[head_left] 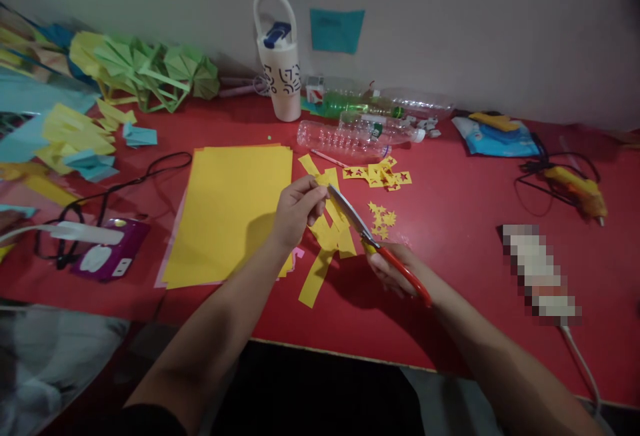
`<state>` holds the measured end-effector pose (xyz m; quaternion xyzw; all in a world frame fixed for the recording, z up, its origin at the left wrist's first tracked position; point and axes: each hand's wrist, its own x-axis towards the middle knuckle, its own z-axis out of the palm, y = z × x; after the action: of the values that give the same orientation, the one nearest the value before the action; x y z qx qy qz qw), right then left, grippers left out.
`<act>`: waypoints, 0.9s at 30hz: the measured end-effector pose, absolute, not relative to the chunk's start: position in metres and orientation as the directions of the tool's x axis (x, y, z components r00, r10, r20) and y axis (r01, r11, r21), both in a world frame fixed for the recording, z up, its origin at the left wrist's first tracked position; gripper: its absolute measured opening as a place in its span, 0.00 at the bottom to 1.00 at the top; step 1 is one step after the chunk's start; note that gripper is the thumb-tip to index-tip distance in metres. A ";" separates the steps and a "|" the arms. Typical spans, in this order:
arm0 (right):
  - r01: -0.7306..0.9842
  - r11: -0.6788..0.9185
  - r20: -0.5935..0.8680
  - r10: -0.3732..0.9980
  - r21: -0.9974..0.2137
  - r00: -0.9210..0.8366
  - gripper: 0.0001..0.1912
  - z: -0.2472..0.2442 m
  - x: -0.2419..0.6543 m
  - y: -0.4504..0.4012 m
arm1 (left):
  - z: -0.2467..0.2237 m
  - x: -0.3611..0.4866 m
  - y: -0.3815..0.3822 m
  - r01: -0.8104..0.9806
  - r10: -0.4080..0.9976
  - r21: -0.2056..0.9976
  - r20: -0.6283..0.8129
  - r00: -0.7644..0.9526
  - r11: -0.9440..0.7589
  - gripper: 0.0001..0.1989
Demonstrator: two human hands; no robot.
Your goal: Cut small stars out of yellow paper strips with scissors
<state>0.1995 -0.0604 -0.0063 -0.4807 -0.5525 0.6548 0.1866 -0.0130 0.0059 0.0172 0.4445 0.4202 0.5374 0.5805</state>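
Observation:
My right hand [393, 266] is closed round the red handles of a pair of scissors [350, 213], whose blades point up and left. The blade tips reach the fingertips of my left hand [300, 208], which is pinched; what it holds, if anything, is too small to make out. Beneath and between both hands lie several yellow paper strips [316, 279]. Small yellow stars [381, 219] rest right of the blades, and strips with star-shaped holes [377, 175] lie behind them. A stack of yellow sheets [227, 209] sits left, partly under my left forearm.
A white tumbler [283, 76] and plastic bottles [345, 137] stand or lie at the back. Right are a glue gun [575, 189], a blue packet [500, 137] and a blurred object [543, 276] with a cable. Folded papers [145, 69] and a purple box [113, 249] are left.

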 end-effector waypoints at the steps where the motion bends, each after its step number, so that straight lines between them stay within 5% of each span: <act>1: 0.280 -0.314 -0.415 0.775 -0.907 -0.477 0.28 -0.007 0.200 -0.060 | 0.017 -0.013 0.006 -0.248 0.998 0.968 -0.010 0.069 0.027 0.10; 13: 0.262 -0.207 -0.321 0.781 -0.943 -0.536 0.29 -0.010 0.205 -0.061 | 0.017 -0.012 0.006 -0.275 0.997 0.960 -0.029 0.076 0.049 0.09; 27: 0.266 -0.280 -0.382 0.762 -0.922 -0.522 0.31 0.001 0.201 -0.058 | 0.014 -0.014 0.007 -0.264 0.994 0.961 -0.056 0.096 0.079 0.08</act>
<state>0.2007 -0.0582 0.0007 -0.4513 -0.5697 0.6606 0.1878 -0.0135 0.0074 0.0138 0.4322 0.4224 0.5229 0.6011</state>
